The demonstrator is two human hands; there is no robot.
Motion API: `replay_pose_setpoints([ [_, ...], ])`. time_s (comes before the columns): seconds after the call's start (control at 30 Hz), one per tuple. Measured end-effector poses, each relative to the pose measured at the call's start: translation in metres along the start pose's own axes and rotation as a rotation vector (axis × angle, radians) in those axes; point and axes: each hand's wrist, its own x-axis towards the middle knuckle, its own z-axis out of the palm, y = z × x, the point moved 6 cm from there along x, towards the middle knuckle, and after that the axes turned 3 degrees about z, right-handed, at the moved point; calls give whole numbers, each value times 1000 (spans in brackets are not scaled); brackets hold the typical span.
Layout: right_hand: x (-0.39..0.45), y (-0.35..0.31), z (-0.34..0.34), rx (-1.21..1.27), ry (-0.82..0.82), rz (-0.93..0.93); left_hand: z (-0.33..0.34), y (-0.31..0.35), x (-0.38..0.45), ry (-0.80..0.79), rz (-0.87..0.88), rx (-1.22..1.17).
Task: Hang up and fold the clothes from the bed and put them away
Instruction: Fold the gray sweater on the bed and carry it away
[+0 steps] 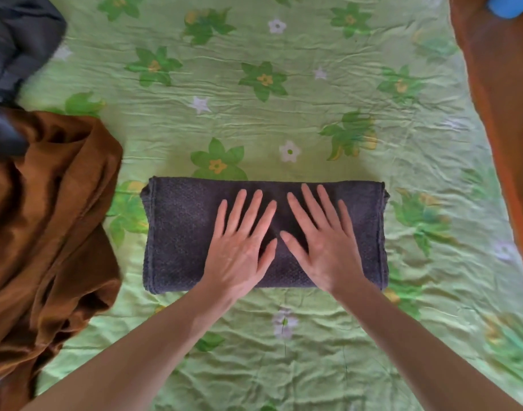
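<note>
Dark grey towel [177, 232] lies folded on the bed [313, 99], left hand [239, 247] and right hand [325, 244] pressing it flat, fingers spread; brown garment [47, 218] and grey clothes [17, 40] likely still await folding

Hands: we see our left hand [239, 250] and right hand [322, 244] bare; no rings, no gloves
Forearms: bare up to the frame edge; no sleeves, watch or bracelet in view
</note>
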Motion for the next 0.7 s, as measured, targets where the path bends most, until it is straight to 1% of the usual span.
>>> replay_pose_setpoints([
  [0.1,2,3,24,-46,-55,76,5,-23,-6,12,-95,52],
  [0.2,4,9,36,-37,-60,89,13,-25,-6,12,-91,56],
  [0.3,4,13,32,-14,-24,63,14,-25,-3,14,-96,55],
  [0.33,0,21,27,-20,10,105,13,-25,-4,14,-93,51],
  [0.4,-9,42,14,33,101,295,11,-25,-4,14,-89,52],
  [0.47,-16,59,2,145,199,475,9,-24,-2,10,-97,48],
  [0.53,-23,73,-4,277,247,635,8,-24,-2,-1,-109,48],
  [0.6,-28,93,-3,524,216,866,7,-22,-3,-30,-114,43],
  [0.67,-32,112,-1,754,127,1106,3,-21,-3,-49,-117,30],
  [0.7,-32,117,-3,873,74,1178,1,-20,-3,-62,-123,21],
])
